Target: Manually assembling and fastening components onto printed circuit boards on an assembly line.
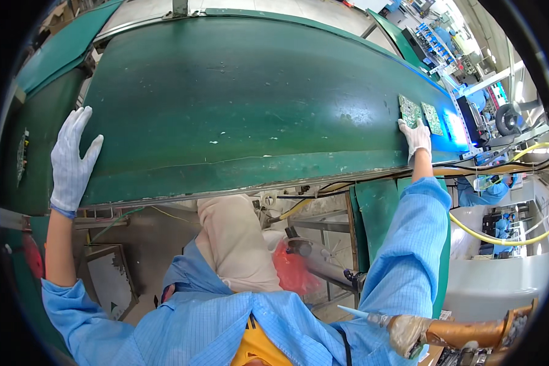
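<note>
Head view: a long green work surface (238, 91) fills most of what I see, with the activity gathered toward its right end

Side surface (49, 122): a smaller green stretch beyond the left edge, split off by a gap

Blue smock (402, 256): its sleeves spread wide, one toward each end of the work surface

Left hand (74, 160): white-gloved, fingers straight, thumb spread, nothing in it, beside the left edge of the work surface

Right hand (417, 138): white-gloved too, well apart from the left, its fingers at the lower edge of a board; from here I can't tell whether they pinch it or only rest there

Near board (410, 108): green, flat on the work surface under those fingertips; reached, I'd judge, but not lifted

Far board (432, 118): lies just right of the near one, no hand on it, so I'd count its handling as not yet begun

Third board (22, 155): on the side surface, out of both hands; nothing shows whether it is finished or waiting
</note>
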The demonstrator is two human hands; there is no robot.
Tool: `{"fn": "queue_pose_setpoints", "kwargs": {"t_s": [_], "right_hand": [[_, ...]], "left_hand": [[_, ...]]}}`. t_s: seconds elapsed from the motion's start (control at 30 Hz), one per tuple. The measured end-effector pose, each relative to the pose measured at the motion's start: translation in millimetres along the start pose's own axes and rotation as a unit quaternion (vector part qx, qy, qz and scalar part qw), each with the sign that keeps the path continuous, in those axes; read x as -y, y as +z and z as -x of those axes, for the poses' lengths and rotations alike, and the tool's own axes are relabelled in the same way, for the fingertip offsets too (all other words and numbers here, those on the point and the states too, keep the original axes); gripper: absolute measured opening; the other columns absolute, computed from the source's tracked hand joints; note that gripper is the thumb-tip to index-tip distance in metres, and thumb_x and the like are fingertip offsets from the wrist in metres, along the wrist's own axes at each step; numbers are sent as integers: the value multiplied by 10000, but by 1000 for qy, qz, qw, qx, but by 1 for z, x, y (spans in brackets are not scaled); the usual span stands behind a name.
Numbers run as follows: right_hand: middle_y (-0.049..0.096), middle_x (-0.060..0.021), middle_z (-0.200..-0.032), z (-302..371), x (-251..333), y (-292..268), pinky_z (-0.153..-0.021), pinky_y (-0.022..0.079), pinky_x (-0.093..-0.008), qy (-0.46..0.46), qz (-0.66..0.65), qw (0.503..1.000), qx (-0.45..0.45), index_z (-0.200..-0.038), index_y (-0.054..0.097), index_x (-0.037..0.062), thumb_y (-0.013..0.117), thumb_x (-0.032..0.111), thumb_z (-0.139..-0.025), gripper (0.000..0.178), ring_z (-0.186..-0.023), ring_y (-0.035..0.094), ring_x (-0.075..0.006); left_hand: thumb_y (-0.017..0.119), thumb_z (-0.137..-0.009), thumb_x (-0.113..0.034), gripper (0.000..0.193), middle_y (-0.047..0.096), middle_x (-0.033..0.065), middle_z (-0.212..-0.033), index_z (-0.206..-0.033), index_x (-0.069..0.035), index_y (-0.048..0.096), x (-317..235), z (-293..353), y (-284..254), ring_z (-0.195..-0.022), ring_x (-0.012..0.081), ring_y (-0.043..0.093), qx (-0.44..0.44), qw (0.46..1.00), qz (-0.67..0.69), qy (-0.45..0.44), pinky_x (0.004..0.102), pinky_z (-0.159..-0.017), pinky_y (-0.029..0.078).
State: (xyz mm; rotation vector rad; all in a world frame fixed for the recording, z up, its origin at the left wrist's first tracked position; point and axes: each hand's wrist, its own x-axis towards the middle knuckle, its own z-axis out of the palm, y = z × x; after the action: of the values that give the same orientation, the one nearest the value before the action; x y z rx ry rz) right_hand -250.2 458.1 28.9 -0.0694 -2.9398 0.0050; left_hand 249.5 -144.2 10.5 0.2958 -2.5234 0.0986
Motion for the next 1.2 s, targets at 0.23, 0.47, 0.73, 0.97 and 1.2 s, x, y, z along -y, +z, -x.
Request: {"fn": "queue_pose_setpoints", "kwargs": {"t_s": [0.23, 0.47, 0.73, 0.97, 1.2], "right_hand": [[626, -212, -1291, 22, 25, 2, -1058, 443, -400, -167, -39, 978, -121, -1178, 725, 61, 747, 597, -753, 684, -1232, 570, -331], [699, -141, -1045, 41, 37, 4, -867, 530, -416, -267, -64, 940, -202, -1077, 739, 107, 767, 286, -824, 312, -988, 656, -315], [735, -139, -893, 74, 83, -50, -750, 543, -333, -263, -278, 902, -199, -1175, 719, 119, 732, 287, -910, 314, -779, 710, -255], [690, -98, -889, 146, 153, -111, -717, 489, -256, -100, -595, 794, 70, -1275, 602, -61, 685, 390, -950, 562, -772, 650, -144], [553, -6, -830, 208, 202, -133, -640, 401, -231, -200, -539, 813, 93, -1478, 465, 54, 609, 345, -972, 602, -698, 505, -88]], "left_hand": [[721, -880, -110, 532, 585, 125, -1379, -1378, -58, 542, 1, 1, -3, -1303, 295, 539, 5, 1000, 20, -15, 394, -1087, 446], [731, -857, -91, 510, 605, 134, -1347, -1341, -63, 575, -14, -12, 3, -1275, 298, 564, -32, 997, 69, -15, 389, -1062, 468], [766, -811, -134, 491, 627, 181, -1290, -1277, -98, 615, -101, -54, 10, -1194, 345, 608, -43, 978, 191, 69, 409, -1004, 515], [761, -825, -402, 677, 586, 161, -1347, -1376, -89, 524, -164, -87, 33, -1291, 325, 535, -23, 938, 340, 64, 429, -1065, 472], [787, -747, -522, 919, 482, 163, -1457, -1476, -123, 396, -191, -126, 46, -1307, 357, 511, -40, 933, 351, 70, 442, -1081, 455]]}}
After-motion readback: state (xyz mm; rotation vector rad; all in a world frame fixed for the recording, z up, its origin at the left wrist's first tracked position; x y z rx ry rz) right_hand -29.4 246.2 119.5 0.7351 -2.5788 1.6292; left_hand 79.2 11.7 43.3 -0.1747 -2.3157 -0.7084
